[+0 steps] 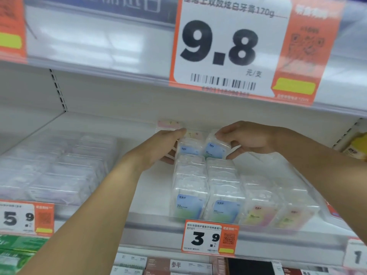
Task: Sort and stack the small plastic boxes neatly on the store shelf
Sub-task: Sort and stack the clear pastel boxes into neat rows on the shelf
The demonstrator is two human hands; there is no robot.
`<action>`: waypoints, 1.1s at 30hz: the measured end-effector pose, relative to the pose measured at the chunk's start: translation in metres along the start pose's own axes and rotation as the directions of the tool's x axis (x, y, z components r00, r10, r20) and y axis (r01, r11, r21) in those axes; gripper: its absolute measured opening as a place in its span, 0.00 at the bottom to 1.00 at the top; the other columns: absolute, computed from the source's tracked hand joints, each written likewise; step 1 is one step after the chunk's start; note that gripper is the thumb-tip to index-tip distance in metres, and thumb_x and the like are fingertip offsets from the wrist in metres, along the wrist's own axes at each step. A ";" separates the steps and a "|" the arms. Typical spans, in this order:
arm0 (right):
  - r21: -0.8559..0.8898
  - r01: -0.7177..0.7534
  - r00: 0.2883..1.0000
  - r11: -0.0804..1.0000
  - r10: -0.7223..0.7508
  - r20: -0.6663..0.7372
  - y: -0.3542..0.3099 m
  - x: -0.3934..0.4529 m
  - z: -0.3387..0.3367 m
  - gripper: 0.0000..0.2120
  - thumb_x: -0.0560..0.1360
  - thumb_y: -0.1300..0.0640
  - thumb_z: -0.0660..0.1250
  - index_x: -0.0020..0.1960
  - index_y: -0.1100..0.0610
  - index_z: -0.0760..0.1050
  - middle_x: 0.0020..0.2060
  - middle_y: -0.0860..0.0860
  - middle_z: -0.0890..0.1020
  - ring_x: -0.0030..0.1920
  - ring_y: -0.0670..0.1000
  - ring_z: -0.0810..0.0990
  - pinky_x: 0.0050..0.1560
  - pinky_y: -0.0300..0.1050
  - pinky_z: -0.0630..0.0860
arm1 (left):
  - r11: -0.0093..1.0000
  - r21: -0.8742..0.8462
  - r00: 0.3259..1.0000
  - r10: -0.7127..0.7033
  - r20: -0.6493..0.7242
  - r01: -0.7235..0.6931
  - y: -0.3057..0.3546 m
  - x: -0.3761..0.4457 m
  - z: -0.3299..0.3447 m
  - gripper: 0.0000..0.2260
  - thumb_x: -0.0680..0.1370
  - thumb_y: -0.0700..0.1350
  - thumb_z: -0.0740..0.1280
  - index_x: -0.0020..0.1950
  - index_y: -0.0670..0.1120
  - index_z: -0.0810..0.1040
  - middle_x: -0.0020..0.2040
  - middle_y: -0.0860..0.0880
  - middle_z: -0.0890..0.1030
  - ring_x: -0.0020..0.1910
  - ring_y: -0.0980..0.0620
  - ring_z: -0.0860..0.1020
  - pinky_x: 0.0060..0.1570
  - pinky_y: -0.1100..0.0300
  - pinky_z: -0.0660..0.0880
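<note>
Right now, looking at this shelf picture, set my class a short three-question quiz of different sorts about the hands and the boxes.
1. True or false: the right hand holds a tilted blue-label box.
2. Which price tag hangs on the shelf edge under the blue-label rows? A) 5.9 B) 3.9 C) 9.8
3. Fill in: the left hand rests against the ____ side of the back boxes.

Key: 1 true; 2 B; 3 left

Bright, even light; soft blur, worst left.
</note>
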State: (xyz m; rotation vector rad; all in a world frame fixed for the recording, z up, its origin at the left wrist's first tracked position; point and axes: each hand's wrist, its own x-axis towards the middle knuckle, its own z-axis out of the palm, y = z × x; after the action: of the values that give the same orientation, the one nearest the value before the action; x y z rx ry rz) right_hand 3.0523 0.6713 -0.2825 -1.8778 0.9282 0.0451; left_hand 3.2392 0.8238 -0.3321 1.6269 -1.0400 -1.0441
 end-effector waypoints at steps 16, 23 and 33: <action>0.131 0.046 0.998 0.990 -0.051 0.035 0.016 -0.023 0.010 0.06 0.78 0.56 0.69 0.49 0.58 0.82 0.36 0.49 0.82 0.37 0.47 0.79 0.42 0.43 0.80 | 0.997 0.071 0.999 0.000 0.035 -0.003 0.001 -0.022 0.003 0.13 0.80 0.55 0.62 0.54 0.52 0.83 0.47 0.52 0.86 0.41 0.57 0.83 0.39 0.63 0.76; 0.097 0.049 0.997 0.994 -0.054 0.046 0.013 -0.024 0.013 0.14 0.78 0.55 0.68 0.58 0.63 0.81 0.45 0.53 0.81 0.46 0.50 0.77 0.42 0.39 0.79 | 0.997 0.069 0.997 0.017 0.075 -0.022 0.003 -0.024 0.002 0.12 0.82 0.52 0.60 0.54 0.51 0.83 0.48 0.53 0.86 0.45 0.56 0.83 0.43 0.65 0.75; 0.094 0.042 0.987 0.995 -0.055 0.150 0.015 -0.026 0.008 0.10 0.79 0.54 0.67 0.43 0.57 0.82 0.35 0.50 0.84 0.38 0.48 0.82 0.46 0.41 0.78 | 0.997 0.074 0.996 0.001 0.091 -0.008 0.003 -0.024 0.006 0.15 0.83 0.53 0.58 0.57 0.49 0.82 0.49 0.53 0.86 0.46 0.57 0.83 0.45 0.67 0.75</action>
State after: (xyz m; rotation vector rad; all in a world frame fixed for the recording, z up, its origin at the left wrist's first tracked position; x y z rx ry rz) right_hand 3.0276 0.6895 -0.2873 -1.7858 0.7676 0.1138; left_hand 3.2257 0.8446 -0.3260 1.6489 -1.1543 -1.0965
